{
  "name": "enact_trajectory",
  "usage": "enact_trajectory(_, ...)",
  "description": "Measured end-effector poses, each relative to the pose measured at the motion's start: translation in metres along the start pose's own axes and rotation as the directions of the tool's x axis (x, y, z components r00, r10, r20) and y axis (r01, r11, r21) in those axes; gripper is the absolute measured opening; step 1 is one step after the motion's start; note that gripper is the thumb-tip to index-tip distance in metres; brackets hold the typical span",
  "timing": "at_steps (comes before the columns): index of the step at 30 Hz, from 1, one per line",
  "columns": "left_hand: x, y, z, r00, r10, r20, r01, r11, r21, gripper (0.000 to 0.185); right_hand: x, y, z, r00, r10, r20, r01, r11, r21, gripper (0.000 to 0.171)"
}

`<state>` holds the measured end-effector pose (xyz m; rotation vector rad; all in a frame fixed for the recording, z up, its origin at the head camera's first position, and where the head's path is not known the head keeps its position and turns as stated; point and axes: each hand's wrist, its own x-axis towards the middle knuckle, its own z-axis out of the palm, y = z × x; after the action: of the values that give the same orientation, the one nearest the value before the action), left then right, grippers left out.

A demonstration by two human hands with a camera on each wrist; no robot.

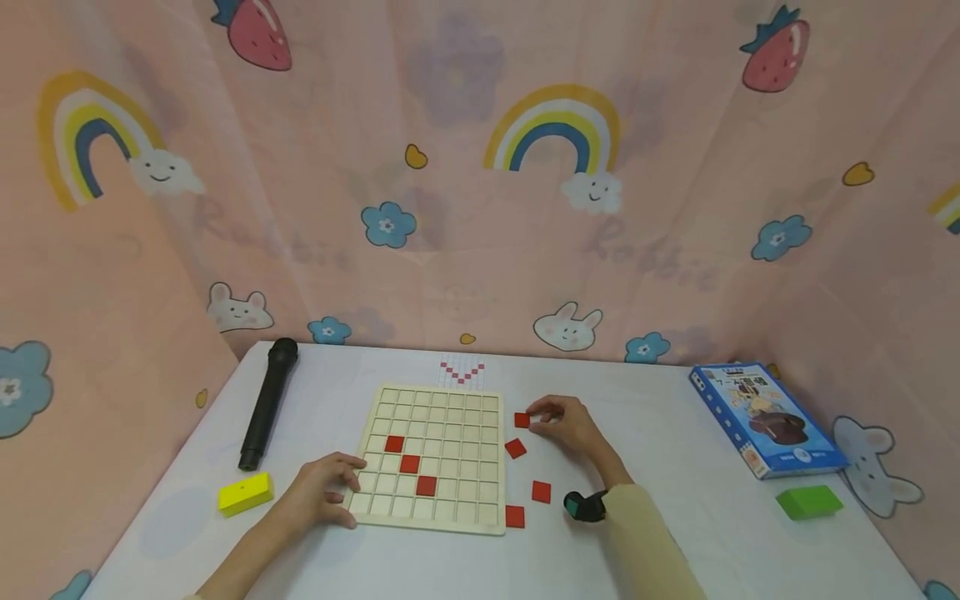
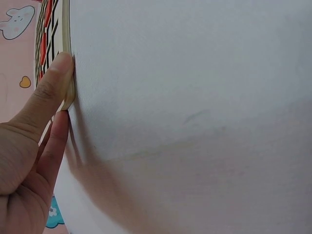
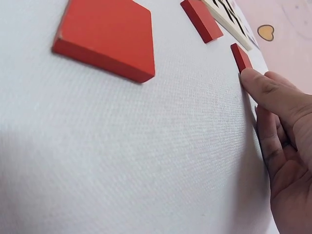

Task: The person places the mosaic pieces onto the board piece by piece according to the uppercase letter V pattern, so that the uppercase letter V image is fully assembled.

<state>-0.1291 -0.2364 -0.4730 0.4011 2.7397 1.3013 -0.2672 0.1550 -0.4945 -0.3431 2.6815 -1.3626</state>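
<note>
1. Small red tile [image 1: 522, 420], flat on the white table [image 1: 675, 467] just right of the grid board [image 1: 431, 457], toward its far edge; touched at its right side by the right hand [image 1: 564, 423], fingers curled toward it, full pinch not clear.
2. Likely light, stiff, thin; best pinched by opposite edges, since lying flush to the cloth.
3. Four more loose red tiles [image 1: 515, 448] nearer along the board's right side; three already seated diagonally in the board.
4. Left hand [image 1: 324, 490] resting on the board's near left corner, thumb against its edge, fingers relaxed.
5. Farther out: black microphone [image 1: 267, 402] and yellow block [image 1: 245, 493] left, blue box [image 1: 767, 418] and green block [image 1: 809, 502] right.
</note>
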Motion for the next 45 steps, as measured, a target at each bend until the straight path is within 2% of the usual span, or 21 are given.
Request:
enact_trajectory(7, 0.004, 0.000, -0.001, 1.000, -0.016, -0.004, 0.016, 1.000, 0.022, 0.041, 0.000, -0.001, -0.003, 0.999, -0.023, -0.041, 0.024, 0.999, 0.032, 0.021)
enact_trajectory(13, 0.003, -0.002, 0.001, 0.998, -0.064, -0.005, 0.065, 0.998, 0.022, 0.042, -0.012, -0.009, -0.001, 0.992, 0.057, -0.111, -0.047, 0.995, 0.093, 0.023)
enact_trajectory(17, 0.002, -0.002, 0.004, 0.997, -0.071, 0.002, 0.071, 0.997, 0.015, 0.042, -0.022, -0.022, 0.004, 0.974, 0.130, -0.184, -0.108, 0.987, 0.121, 0.022)
enact_trajectory(21, 0.001, -0.001, 0.004, 0.997, -0.083, -0.002, 0.083, 0.996, 0.031, 0.042, -0.028, -0.040, 0.016, 0.962, 0.147, -0.228, -0.108, 0.978, 0.177, 0.021)
enact_trajectory(23, 0.001, 0.000, 0.004, 0.996, -0.089, -0.006, 0.089, 0.995, 0.045, 0.042, -0.029, -0.051, 0.024, 0.964, 0.134, -0.229, -0.088, 0.976, 0.202, 0.020)
enact_trajectory(29, 0.003, 0.001, 0.000, 0.999, -0.051, 0.004, 0.050, 0.997, 0.060, 0.042, -0.025, -0.080, 0.047, 0.976, 0.036, -0.214, 0.023, 0.963, 0.268, 0.017)
enact_trajectory(32, 0.004, 0.001, -0.001, 0.999, -0.039, 0.015, 0.038, 0.998, 0.058, 0.042, -0.020, -0.090, 0.059, 0.982, -0.006, -0.188, 0.067, 0.945, 0.319, 0.018)
enact_trajectory(37, 0.006, 0.002, -0.001, 0.998, -0.051, 0.025, 0.049, 0.997, 0.065, 0.042, -0.008, -0.099, 0.085, 0.992, -0.050, -0.113, 0.092, 0.909, 0.407, 0.019)
enact_trajectory(45, 0.006, 0.003, -0.002, 0.998, -0.053, 0.033, 0.050, 0.995, 0.084, 0.040, 0.007, -0.114, 0.126, 0.988, -0.150, -0.034, 0.152, 0.920, 0.360, 0.018)
